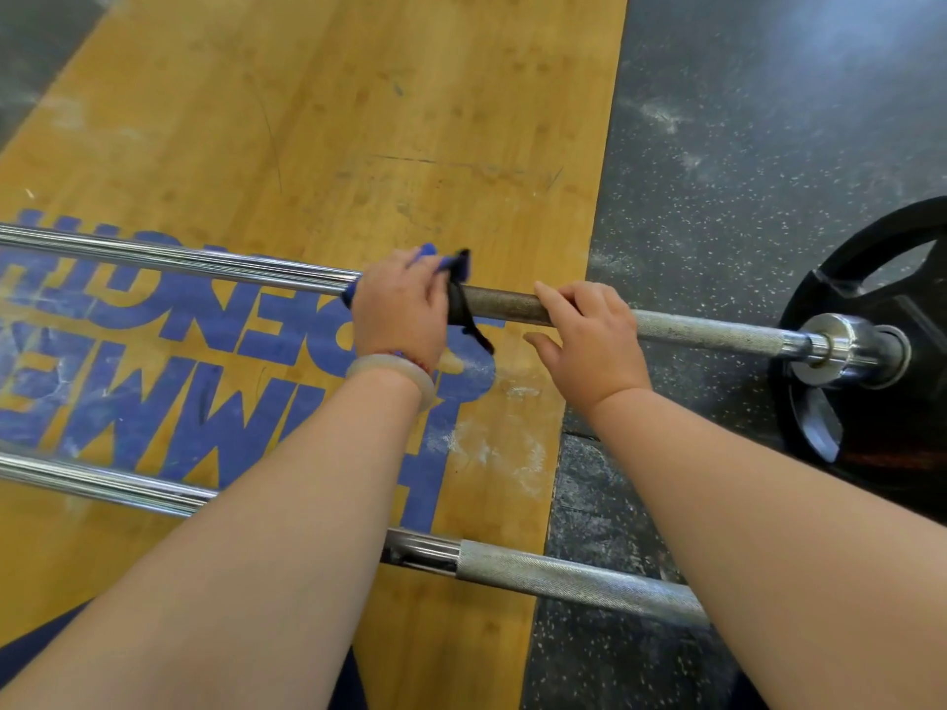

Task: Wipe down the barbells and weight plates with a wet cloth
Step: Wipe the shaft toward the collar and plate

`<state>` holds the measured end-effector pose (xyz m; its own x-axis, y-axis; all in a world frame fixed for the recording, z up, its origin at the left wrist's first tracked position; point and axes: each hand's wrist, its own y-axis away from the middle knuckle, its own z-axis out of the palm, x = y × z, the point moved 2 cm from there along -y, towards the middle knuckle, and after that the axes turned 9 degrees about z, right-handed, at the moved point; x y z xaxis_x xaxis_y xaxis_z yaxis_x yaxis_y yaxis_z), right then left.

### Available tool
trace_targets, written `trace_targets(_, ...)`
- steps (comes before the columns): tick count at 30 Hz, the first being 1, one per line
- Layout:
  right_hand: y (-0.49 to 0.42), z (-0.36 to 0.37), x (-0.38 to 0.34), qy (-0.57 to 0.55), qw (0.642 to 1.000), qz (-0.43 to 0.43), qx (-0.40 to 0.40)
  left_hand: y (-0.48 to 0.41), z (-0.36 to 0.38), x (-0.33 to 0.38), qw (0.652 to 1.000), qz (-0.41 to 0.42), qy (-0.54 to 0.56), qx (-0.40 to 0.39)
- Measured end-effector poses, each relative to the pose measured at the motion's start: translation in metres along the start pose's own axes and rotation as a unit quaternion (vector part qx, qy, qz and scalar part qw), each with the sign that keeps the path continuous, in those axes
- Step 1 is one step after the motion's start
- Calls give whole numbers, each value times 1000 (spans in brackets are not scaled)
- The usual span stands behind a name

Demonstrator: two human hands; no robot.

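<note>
Most of the frame is filled by the wooden platform (358,120) with its blue lettering, and the speckled rubber floor (768,146) runs down the right side. Two bars cross the picture from left to right. The far barbell (717,333) is the one being worked on, while the near barbell (563,573) lies low in the frame, partly hidden under the forearms and untouched. At the right edge a black weight plate (815,294) sits on the far barbell's sleeve and props it off the floor, so a hand can probably close right round the shaft. The left hand (399,304), at centre frame, is wrapped round the far barbell with the blue cloth (458,269) bunched under its palm, loose ends sticking out on the right. That full wrap probably lets one pass clean the whole circumference. Just to its right, the right hand (594,340) lies over the knurled shaft, fingers curled across the top and thumb below, seemingly to stop the bar rolling. The knurling between the hands looks darker, possibly damp. A pale bracelet (394,368) circles the left wrist.
</note>
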<state>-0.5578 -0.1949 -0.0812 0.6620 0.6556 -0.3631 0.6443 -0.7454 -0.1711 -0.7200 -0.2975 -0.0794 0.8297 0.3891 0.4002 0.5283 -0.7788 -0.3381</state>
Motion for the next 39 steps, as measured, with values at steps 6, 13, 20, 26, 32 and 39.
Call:
trace_targets(6, -9, -5, 0, 58, 996, -13, -65, 2, 6, 21, 1000, -6, -12, -19)
trace_targets(13, -18, -11, -6, 86, 990, 26, -106, 21, 24, 50, 987, 154, 16, -36)
trace_targets(20, -13, -12, -9, 43, 993, 58, -92, 28, 16, 13, 995, 85, 33, 29)
trace_targets(26, -9, -5, -10, 62, 997, 41, -36, 12, 12, 21, 995, -85, 18, 53)
trace_targets(32, -4, 0, 1, 33, 998, 52, -13, 13, 19, 31, 1000, -7, -2, 20)
trace_targets(39, -2, 2, 5, 3, 999, 51, 8, -9, 1, -4, 989, -137, -1, 48)
